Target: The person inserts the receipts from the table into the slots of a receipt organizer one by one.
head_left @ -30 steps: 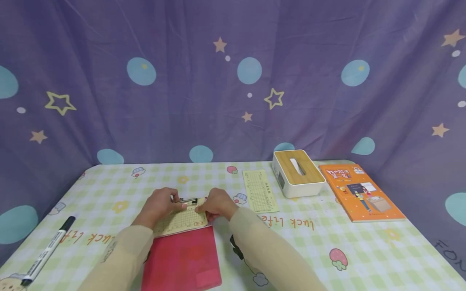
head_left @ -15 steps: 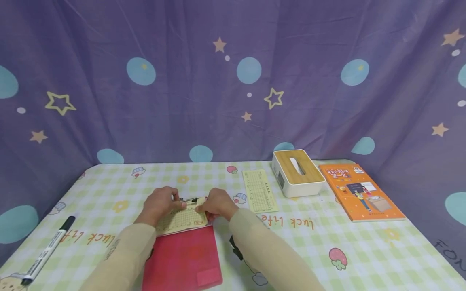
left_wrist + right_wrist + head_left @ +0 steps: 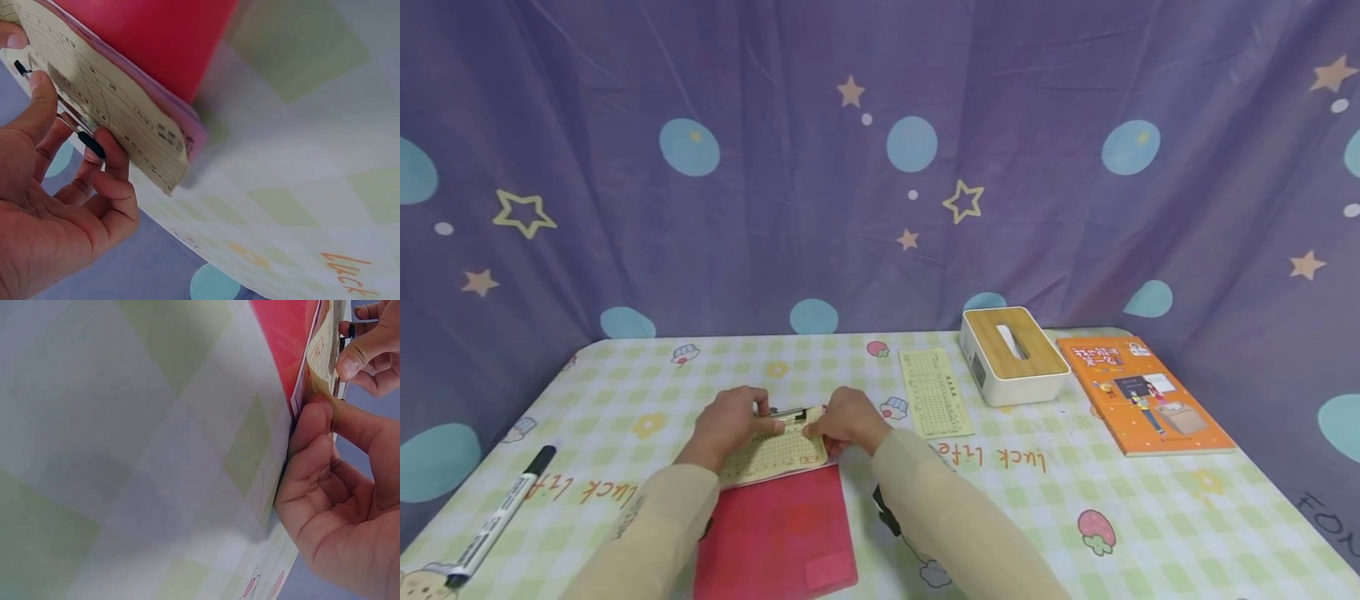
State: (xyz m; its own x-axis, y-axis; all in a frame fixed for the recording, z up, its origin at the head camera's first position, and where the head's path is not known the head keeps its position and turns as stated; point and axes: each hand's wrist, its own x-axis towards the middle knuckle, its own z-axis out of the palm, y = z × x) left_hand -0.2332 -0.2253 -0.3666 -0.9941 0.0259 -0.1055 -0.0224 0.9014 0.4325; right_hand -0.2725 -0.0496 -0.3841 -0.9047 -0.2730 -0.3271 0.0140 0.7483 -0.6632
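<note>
A yellowish printed form [image 3: 771,460], with pink and white layers under it, lies over the far part of a flat red plastic cover [image 3: 778,533]. Along the form's far edge runs a thin metal clip with black ends [image 3: 92,145]. My left hand [image 3: 726,427] pinches this clip between thumb and fingers, the thumb over the form. At the form's right corner, my right hand [image 3: 853,421] pinches the sheets between thumb and curled fingers. In the right wrist view the form [image 3: 320,353] bends up near that thumb. My left hand partly hides the clip.
Another yellowish printed form [image 3: 936,396] lies to the right of my hands. Beyond it stand a white tissue box [image 3: 1018,392] with a wooden lid and an orange book [image 3: 1142,400]. A black-and-white marker [image 3: 501,521] lies at the left. A purple curtain [image 3: 880,167] hangs behind the table.
Both hands stay at the form and clip with almost no movement. The form's left part and the left forearm have shifted very slightly.
</note>
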